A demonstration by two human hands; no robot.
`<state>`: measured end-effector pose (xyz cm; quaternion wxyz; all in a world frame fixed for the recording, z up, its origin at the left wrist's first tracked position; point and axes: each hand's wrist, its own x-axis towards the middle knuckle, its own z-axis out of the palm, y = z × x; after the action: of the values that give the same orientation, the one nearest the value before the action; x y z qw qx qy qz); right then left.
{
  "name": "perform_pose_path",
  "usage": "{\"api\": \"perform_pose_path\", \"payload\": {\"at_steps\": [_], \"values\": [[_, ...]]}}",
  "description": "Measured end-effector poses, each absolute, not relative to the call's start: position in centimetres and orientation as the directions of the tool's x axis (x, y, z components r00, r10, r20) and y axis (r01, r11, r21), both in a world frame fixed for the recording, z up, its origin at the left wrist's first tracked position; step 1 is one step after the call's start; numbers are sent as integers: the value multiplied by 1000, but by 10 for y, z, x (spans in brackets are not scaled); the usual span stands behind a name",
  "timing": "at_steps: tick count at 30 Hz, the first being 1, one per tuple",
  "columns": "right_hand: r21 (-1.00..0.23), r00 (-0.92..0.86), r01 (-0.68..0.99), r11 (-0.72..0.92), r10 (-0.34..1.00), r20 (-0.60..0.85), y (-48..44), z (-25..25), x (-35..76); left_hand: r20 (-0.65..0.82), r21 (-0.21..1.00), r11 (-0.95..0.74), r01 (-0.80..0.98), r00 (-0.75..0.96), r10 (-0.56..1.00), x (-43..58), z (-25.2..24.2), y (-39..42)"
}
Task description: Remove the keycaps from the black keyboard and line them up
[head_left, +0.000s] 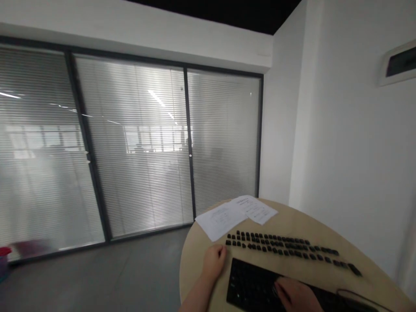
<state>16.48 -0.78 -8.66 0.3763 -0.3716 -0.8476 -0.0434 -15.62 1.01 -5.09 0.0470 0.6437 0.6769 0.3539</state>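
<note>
Curled hands at a black keyboard, loose keycaps in rows beyond

The right hand [297, 294], blurred and cut by the lower edge, curls over the black plastic keyboard [248, 284] on the tabletop; its fingers bend inward, and I cannot tell whether they grip anything. The keyboard is a long, dark slab, its near side out of frame and its surface too dim to read key by key. A thin dark cable [360, 296] loops over its right part.

The left hand [213, 262] is loosely curled beside the left end of the loose keycaps [286, 252]; whether something sits inside it is hidden. Those keycaps, small black blocks (one at the right end noticeably longer), stand in slanting rows just past the keyboard, their legends illegible. Under everything spreads a rounded table [191, 264] in pale wood tone. Near its far edge lie overlapping white paper sheets [224, 220], the print too faint to make out.

Farther off, fine-slatted blinds [139, 173] fill dark-framed glass panels, blurring the shapes behind with reflections. A red-rimmed bin [4, 262] is cropped at left; smooth white wall [357, 143] closes the right.
</note>
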Motion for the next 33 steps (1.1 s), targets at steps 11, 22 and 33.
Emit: {"api": "perform_pose_path", "payload": {"at_steps": [11, 22, 33], "values": [[-126, -355, 814, 567, 658, 664, -49, -35, 163, 452, 567, -225, 792, -71, 889, -162, -43, 20], [-221, -201, 835, 504, 654, 729, -130, -78, 187, 443, 568, -188, 801, -106, 890, -157, -33, 19], [-296, -155, 823, 485, 693, 704, -130, -72, 186, 573, 500, -269, 823, -81, 816, -158, -34, 13]]}}
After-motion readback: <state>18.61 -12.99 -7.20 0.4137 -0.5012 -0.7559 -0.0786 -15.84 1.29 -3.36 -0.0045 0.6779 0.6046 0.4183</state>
